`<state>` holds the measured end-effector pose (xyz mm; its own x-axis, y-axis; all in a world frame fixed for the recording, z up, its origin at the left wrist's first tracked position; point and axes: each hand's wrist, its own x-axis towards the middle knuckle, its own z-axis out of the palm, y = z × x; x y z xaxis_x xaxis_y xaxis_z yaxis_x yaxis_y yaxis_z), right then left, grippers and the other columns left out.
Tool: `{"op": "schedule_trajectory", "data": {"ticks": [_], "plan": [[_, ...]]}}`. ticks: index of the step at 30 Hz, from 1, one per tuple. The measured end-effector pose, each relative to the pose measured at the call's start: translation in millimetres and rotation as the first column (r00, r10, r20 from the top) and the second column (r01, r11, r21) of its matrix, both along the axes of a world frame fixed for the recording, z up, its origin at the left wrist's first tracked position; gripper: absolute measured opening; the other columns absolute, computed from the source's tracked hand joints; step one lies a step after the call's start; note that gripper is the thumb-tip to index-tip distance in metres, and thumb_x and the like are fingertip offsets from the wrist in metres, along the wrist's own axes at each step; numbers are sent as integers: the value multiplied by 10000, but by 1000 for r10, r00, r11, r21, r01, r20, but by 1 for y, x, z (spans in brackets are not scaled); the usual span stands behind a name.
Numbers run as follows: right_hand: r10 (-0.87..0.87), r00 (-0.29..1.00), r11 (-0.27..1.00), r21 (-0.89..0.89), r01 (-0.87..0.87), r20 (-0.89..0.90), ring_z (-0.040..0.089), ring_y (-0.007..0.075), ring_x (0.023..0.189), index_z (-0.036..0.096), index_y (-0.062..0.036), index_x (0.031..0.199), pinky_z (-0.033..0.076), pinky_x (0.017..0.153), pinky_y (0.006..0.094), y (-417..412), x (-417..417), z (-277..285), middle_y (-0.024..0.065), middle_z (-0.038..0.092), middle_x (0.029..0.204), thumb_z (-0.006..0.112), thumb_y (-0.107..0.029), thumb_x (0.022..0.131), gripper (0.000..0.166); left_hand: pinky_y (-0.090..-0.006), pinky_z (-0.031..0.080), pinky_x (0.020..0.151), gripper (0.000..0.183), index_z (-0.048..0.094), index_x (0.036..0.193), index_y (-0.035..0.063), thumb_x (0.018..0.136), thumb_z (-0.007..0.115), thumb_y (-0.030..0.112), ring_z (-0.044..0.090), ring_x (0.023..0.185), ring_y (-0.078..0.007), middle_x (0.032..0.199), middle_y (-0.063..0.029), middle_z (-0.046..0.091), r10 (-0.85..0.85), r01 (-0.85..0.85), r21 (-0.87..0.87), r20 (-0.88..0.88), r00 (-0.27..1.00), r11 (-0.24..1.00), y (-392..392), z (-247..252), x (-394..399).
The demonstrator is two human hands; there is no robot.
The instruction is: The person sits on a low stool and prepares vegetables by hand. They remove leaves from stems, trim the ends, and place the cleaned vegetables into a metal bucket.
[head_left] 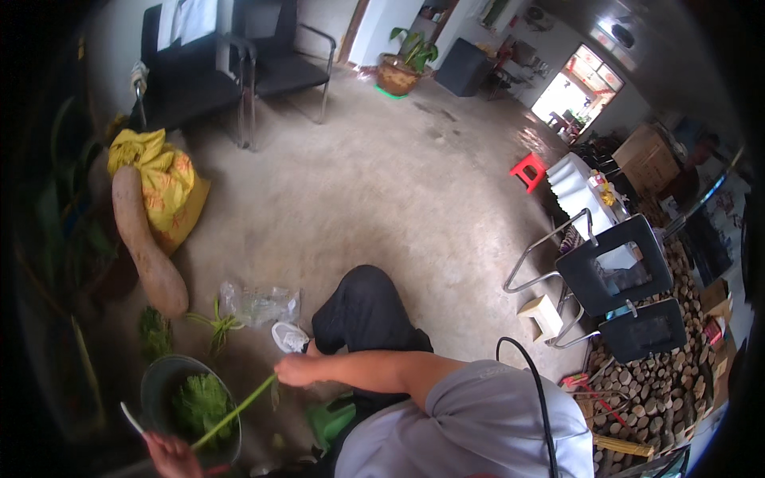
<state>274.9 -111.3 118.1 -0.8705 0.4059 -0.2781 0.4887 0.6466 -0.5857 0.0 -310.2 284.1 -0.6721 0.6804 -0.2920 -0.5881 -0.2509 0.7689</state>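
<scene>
A long green vegetable stalk [242,406] stretches between my two hands, across the rim of a dark bucket [144,388]. My right hand [296,370] is closed around its upper end, near the white shoe [290,338]. My left hand [173,457], blurred at the lower left, grips the lower end. A thin pale strip [132,417] sticks out past the left fingers; I cannot tell what it is. Feathery leafy greens [203,406] lie inside the bucket. Beside the bucket, a bunch of greens [156,331] and some loose green stalks [220,325] rest on the floor.
A long tan squash [143,239] leans against a yellow bag [179,191]. Clear plastic packaging [260,303] lies near my foot, and a green stool [331,421] is under me. Black chairs [287,71], a potted plant [399,71], a red stool [529,171] and stacked firewood [639,406] stand around.
</scene>
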Motion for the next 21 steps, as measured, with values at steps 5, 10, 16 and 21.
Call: {"op": "schedule_trajectory", "data": {"ticks": [5, 10, 16, 21], "plan": [[-806, 590, 267, -861, 433, 47, 517, 198, 512, 569, -40, 787, 393, 415, 340, 39, 65, -190, 60, 543, 631, 524, -140, 778, 110, -214, 228, 438, 215, 473, 768, 117, 929, 485, 259, 267, 475, -58, 581, 53, 328, 45, -47, 136, 16, 999, 990, 5, 3, 8], [-492, 850, 581, -657, 480, 186, 636, 246, 739, 555, -27, 1122, 509, 719, 348, 19, -28, -107, 127, 643, 789, 561, -169, 805, 347, -241, 202, 415, 282, 445, 728, 86, 950, 414, 257, 255, 442, -85, 533, 30, 301, 51, -53, -31, -75, 996, 998, 6, 21, 25], [3, 906, 983, 163, -79, 423, 442, 331, 1166, 422, -90, 1302, 374, 973, 389, 70, -71, -111, 200, 367, 1350, 583, -205, 775, 564, -230, 191, 385, 324, 465, 676, 71, 937, 451, 261, 269, 412, -74, 503, 23, 337, -125, 114, -229, -34, 992, 967, 3, -23, 53], [191, 870, 903, 267, -337, 455, 233, 343, 1325, 351, -206, 1367, 243, 1067, 452, 139, -72, -146, 144, 180, 1470, 542, -341, 829, 586, -225, 226, 408, 331, 494, 679, 60, 918, 493, 289, 305, 425, -85, 523, 1, 403, -234, 258, -453, 109, 966, 853, 8, -47, 70]]}}
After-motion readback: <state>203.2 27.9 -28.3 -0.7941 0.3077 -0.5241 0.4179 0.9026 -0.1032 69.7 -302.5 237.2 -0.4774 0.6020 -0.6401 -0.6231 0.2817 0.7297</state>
